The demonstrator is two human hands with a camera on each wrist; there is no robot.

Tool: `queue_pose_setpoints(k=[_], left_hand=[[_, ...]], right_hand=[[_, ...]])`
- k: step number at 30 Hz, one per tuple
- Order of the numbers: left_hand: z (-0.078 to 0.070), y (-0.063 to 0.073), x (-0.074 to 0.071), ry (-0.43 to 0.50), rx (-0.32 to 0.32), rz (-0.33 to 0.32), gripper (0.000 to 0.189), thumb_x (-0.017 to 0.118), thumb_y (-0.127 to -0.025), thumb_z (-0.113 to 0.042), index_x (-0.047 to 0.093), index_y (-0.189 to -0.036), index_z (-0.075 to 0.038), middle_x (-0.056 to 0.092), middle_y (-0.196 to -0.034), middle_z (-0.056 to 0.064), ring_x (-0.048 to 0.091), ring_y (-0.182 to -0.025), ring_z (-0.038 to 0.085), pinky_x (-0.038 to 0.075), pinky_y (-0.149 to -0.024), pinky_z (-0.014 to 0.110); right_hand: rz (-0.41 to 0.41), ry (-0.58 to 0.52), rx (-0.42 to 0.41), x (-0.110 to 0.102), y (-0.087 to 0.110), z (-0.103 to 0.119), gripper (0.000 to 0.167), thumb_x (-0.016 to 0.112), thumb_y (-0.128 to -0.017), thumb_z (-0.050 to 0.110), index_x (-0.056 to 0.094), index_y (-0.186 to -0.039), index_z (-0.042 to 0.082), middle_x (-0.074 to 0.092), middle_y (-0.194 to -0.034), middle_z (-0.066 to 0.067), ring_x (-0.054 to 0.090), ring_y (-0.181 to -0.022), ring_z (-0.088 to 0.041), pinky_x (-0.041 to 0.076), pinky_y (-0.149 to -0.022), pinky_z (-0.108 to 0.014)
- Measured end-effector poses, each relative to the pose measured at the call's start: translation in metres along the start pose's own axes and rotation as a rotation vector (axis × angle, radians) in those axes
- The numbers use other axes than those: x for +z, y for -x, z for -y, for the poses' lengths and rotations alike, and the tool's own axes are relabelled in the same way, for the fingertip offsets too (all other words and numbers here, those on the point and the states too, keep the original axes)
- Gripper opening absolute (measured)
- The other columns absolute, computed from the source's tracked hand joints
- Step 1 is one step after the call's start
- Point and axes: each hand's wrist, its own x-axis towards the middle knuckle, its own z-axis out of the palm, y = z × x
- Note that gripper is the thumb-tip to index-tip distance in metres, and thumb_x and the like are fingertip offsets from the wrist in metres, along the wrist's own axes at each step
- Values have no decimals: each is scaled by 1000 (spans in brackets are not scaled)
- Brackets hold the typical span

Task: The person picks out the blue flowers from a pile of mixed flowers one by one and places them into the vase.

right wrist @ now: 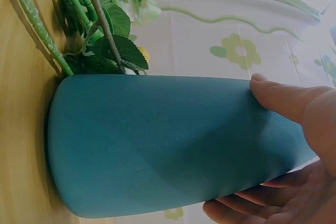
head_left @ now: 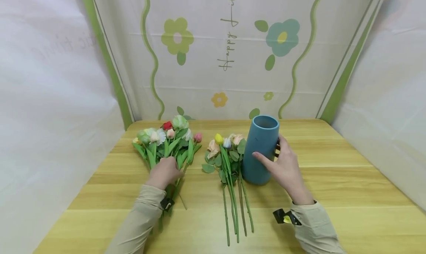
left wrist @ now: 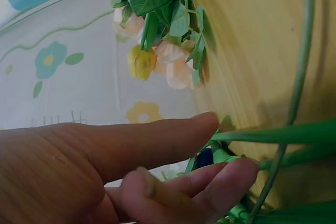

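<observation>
On the right, a tall blue vase stands upright on the wooden table. My right hand grips its upper part, thumb across the near side and fingers around the far side; the right wrist view shows the vase between thumb and fingers. My left hand is over the stems of a mixed bunch of artificial flowers with red, pink, white and pale green heads. In the left wrist view its fingertips are right at the green leaves, with the index finger extended and no stem showing in its grasp.
Between the hands lies a smaller bunch of flowers, yellow, pale blue and peach, its stems toward me and its leaves close beside the vase. A printed cloth hangs behind the wooden table, with white cloth walls at both sides.
</observation>
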Motion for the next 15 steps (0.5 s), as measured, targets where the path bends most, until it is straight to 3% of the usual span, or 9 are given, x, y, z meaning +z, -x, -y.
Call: queue_pose_setpoints(k=[7, 15], left_hand=[[1, -2, 7, -7, 0, 1, 44, 77, -82, -19, 45, -52, -14, 41, -47, -2, 49, -44, 14, 40, -43, 29], [1, -4, 11, -18, 1, -12, 46, 77, -81, -19, 42, -52, -14, 35, -48, -4, 40, -43, 12, 35, -41, 27]], right_hand=[[3, -3, -2, 2, -1, -2, 100, 76, -84, 48, 22, -151, -3, 43, -140, -29, 46, -125, -45, 45, -90, -60], [0, -7, 1, 1, 0, -2, 99, 76, -84, 47, 23, -152, -2, 44, -140, -29, 47, -125, -45, 46, -90, -60]])
